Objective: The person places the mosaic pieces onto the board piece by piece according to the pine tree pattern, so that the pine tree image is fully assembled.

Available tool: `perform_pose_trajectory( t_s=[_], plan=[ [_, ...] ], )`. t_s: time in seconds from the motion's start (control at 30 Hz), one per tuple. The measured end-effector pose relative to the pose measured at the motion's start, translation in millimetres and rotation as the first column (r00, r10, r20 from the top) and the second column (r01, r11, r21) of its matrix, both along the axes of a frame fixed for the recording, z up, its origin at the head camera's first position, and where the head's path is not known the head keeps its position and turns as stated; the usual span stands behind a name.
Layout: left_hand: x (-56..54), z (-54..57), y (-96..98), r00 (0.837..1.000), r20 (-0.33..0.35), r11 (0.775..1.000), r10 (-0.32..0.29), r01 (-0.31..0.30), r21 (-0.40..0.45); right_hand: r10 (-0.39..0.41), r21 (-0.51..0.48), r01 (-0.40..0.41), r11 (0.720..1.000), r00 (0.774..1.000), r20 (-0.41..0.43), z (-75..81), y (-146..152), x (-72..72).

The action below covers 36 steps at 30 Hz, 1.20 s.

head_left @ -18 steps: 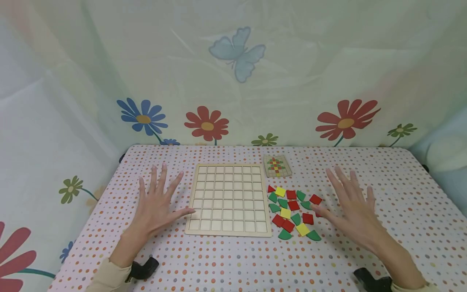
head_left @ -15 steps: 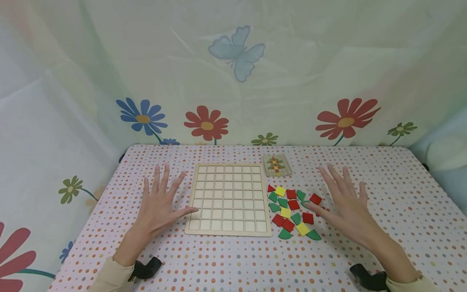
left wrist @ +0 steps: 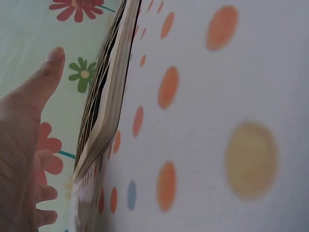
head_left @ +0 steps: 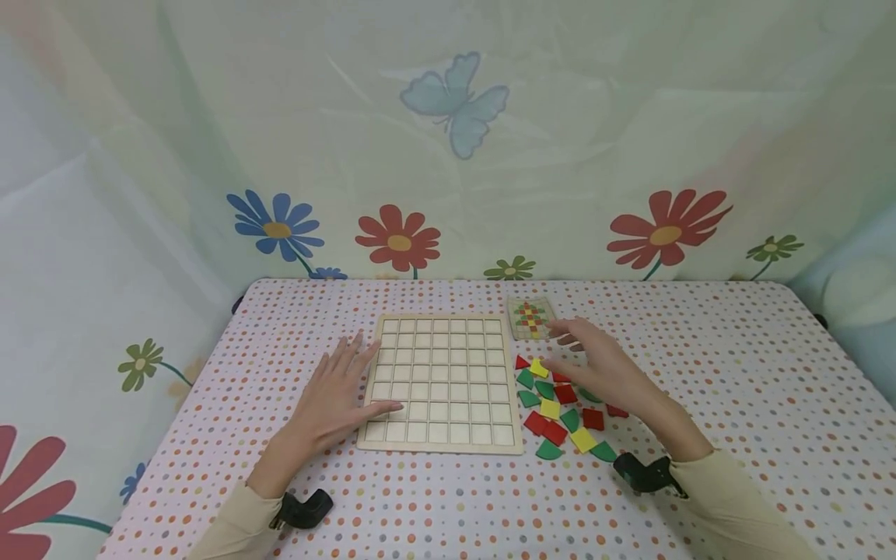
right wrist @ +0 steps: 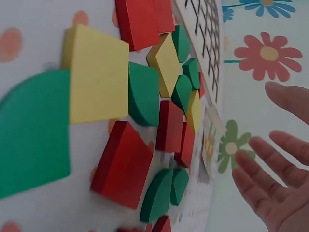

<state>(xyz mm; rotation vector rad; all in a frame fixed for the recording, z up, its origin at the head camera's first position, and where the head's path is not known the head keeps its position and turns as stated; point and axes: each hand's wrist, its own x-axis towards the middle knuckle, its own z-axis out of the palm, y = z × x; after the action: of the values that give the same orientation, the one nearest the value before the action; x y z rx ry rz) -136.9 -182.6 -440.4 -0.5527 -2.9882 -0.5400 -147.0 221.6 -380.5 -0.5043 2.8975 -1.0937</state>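
A wooden grid board [head_left: 449,384] lies flat on the table with bare square cells. My left hand [head_left: 332,404] is over the board's left edge, fingers straight and thumb spread above the lower cells; it holds nothing. On the other side, my right hand [head_left: 607,364] hovers above loose pieces, its fingers loosely bent and holding nothing. Its fingertips are near the right edge of a small pattern card [head_left: 526,313], which carries a red, yellow and green tree-like design. The right wrist view shows a yellow square [right wrist: 99,77], a green quarter-circle [right wrist: 41,128] and a red square [right wrist: 126,164].
The table [head_left: 448,505] has a dotted cover. Several red, yellow and green pieces are scattered right of the board, among them a small red triangle [head_left: 522,362]. A flowered curtain [head_left: 560,179] hangs behind the table. Each wrist wears a black camera [head_left: 306,509].
My right hand has moved left over the pieces toward the card, its fingers bending from a wide spread. My left hand has moved right and lower toward the board, its fingers closer together.
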Motion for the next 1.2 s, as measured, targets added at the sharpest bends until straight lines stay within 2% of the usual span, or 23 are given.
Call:
perform_pose_trajectory(
  t_s=[0.13,0.3,0.43,0.67,1.2],
  plan=[
    [-0.9,-2.8,1.2,1.000,0.021,1.000,-0.013,0.013,0.013,0.055,0.005,-0.055,0.998,0.998,0.014,-8.2,-8,-13.2],
    [-2.2,-6.1,1.0,0.999,0.011,0.999,-0.033,0.033,-0.025,0.129,0.026,-0.132,0.991,0.989,0.078,-14.8,-19,-28.4],
    [-3.4,-10.4,-0.6,0.999,0.028,0.998,-0.045,0.046,-0.050,0.157,0.061,-0.165,0.984,0.982,0.106,-20.3,-25,-34.5],
    [-3.7,-11.8,-2.3,0.997,0.060,0.996,-0.046,0.050,-0.069,0.119,0.106,-0.132,0.986,0.986,0.117,-26.1,-32,-40.7],
    [-1.7,-6.7,-2.4,0.994,0.099,0.999,-0.040,0.042,-0.018,0.091,0.127,-0.103,0.987,0.991,0.095,-24.0,-42,-44.7]
  ],
)
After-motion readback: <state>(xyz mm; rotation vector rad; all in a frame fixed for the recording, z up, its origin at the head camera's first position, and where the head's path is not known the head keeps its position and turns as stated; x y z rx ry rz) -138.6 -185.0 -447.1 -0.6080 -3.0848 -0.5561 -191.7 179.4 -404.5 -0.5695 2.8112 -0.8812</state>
